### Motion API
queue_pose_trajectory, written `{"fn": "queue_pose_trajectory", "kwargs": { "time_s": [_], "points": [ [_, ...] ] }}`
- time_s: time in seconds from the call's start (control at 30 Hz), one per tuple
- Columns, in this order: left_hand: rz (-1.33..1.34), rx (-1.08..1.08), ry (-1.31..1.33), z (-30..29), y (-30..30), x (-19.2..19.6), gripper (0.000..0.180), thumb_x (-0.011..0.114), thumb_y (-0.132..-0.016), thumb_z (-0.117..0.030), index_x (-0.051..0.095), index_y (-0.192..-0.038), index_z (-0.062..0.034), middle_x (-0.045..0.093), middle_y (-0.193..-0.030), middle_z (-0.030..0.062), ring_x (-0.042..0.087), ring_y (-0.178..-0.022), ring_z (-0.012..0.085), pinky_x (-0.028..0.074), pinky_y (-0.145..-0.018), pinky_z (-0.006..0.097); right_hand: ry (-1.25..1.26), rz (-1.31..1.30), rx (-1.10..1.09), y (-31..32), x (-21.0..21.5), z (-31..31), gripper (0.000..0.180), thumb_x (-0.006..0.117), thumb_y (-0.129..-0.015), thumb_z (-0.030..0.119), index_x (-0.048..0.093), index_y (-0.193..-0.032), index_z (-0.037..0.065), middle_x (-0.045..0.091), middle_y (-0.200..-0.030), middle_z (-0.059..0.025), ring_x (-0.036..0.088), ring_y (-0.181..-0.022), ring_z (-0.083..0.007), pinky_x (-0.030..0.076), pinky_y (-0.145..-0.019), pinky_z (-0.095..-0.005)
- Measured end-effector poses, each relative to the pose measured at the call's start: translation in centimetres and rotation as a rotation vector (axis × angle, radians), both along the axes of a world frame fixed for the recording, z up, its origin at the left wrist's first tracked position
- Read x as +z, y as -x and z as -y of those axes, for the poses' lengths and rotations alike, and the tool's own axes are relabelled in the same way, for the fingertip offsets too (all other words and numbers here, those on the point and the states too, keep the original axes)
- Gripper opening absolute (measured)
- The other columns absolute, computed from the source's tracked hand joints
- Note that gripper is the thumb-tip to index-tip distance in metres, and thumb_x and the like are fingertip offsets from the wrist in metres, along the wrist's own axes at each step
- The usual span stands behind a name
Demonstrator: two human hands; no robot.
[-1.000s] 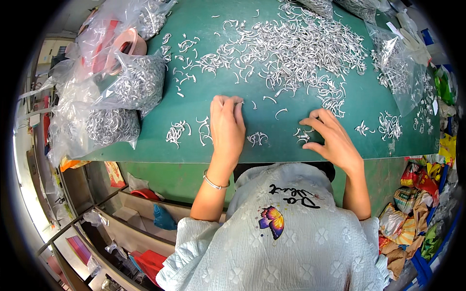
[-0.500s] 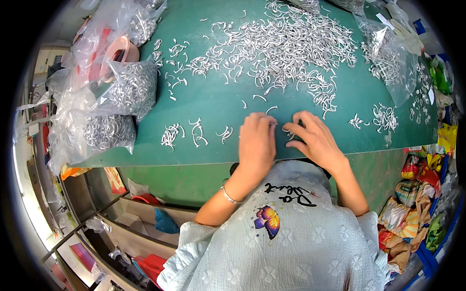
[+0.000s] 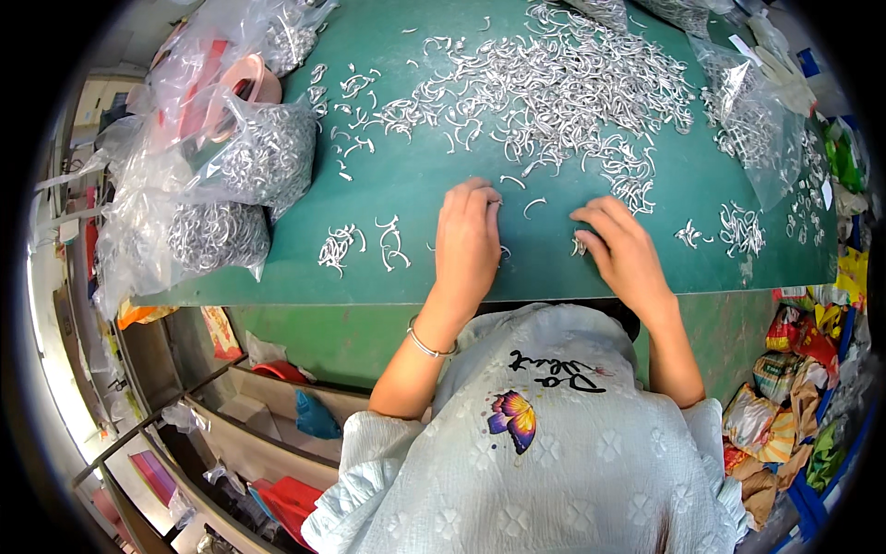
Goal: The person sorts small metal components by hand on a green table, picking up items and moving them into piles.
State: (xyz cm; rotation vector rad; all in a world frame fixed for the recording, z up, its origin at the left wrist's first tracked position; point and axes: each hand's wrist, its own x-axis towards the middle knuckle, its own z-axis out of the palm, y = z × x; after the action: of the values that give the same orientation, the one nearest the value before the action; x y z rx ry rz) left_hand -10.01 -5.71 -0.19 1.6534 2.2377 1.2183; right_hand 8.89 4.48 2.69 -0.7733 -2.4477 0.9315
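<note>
My left hand (image 3: pixel 468 235) is over the green table near its front edge, fingers bent and pressed together; what is at its fingertips is mostly hidden. A small curved silver piece (image 3: pixel 504 251) peeks out beside its thumb side. My right hand (image 3: pixel 626 251) is to the right, thumb and fingers curled around a few small silver metal pieces (image 3: pixel 579 246). Between and ahead of the hands lies a loose curved piece (image 3: pixel 534 207). Beyond them spreads a large heap of the same curved silver pieces (image 3: pixel 572 88). Small groups (image 3: pixel 392 244) lie left of my left hand.
Clear plastic bags full of silver pieces (image 3: pixel 268 152) stand at the table's left, beside a pink container (image 3: pixel 266 85). Another filled bag (image 3: pixel 752 120) lies at the right, with small piles (image 3: pixel 741 229) nearer. The table's front edge (image 3: pixel 305 305) runs before me.
My hands have moved apart. The left went forward and to the left, away from the right hand; the right moved slightly right, still with pieces in its fingers. The view has shifted a little.
</note>
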Motion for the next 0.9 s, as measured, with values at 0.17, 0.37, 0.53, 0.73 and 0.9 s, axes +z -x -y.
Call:
{"fn": "queue_pose_trajectory", "kwargs": {
  "time_s": [0.17,0.37,0.53,0.73,0.9],
  "points": [
    [-0.001,-0.058,0.105,1.4,-0.8,0.6,0.014,0.061,-0.082,0.007,0.059,-0.094,0.0011,0.059,-0.096,0.0141,0.055,-0.088,0.0331,0.046,-0.078,0.040,0.071,0.077,-0.045,-2.6,0.7,0.3,0.028,0.069,-0.079,0.003,0.062,-0.106,0.005,0.053,-0.099,-0.0100,0.056,-0.089,-0.0315,0.047,-0.075,-0.0398],
    [0.080,-0.145,0.126,2.6,-1.4,1.1,0.013,0.062,-0.080,0.009,0.060,-0.091,0.0008,0.059,-0.092,0.0128,0.055,-0.085,0.0319,0.046,-0.074,0.039,0.003,0.113,0.036,-1.3,-0.7,1.4,0.032,0.072,-0.077,0.003,0.060,-0.107,0.004,0.049,-0.101,-0.0105,0.055,-0.087,-0.0296,0.046,-0.075,-0.0382],
    [0.083,-0.085,0.091,2.0,-1.2,0.4,0.016,0.062,-0.079,0.010,0.062,-0.090,-0.0002,0.060,-0.090,0.0127,0.057,-0.082,0.0322,0.047,-0.072,0.039,0.055,0.090,0.005,-1.5,-0.5,1.5,0.031,0.072,-0.077,0.003,0.060,-0.106,0.004,0.049,-0.101,-0.0102,0.055,-0.086,-0.0291,0.046,-0.074,-0.0383],
    [0.014,-0.101,0.169,1.4,-0.9,0.9,0.016,0.063,-0.078,0.010,0.064,-0.090,-0.0001,0.061,-0.091,0.0131,0.058,-0.084,0.0324,0.048,-0.073,0.040,-0.061,0.068,0.017,-1.2,-1.1,1.8,0.025,0.072,-0.077,0.005,0.060,-0.099,0.004,0.050,-0.100,-0.0097,0.055,-0.085,-0.0288,0.046,-0.071,-0.0383],
    [0.111,-0.108,0.074,1.1,-1.0,1.8,0.019,0.063,-0.077,0.013,0.067,-0.090,-0.0001,0.063,-0.091,0.0125,0.062,-0.083,0.0295,0.050,-0.072,0.036,-0.084,0.004,-0.004,-2.4,-2.5,1.9,0.017,0.069,-0.079,0.005,0.058,-0.092,0.003,0.051,-0.098,-0.0106,0.055,-0.087,-0.0302,0.046,-0.073,-0.0400]
  ]
}}
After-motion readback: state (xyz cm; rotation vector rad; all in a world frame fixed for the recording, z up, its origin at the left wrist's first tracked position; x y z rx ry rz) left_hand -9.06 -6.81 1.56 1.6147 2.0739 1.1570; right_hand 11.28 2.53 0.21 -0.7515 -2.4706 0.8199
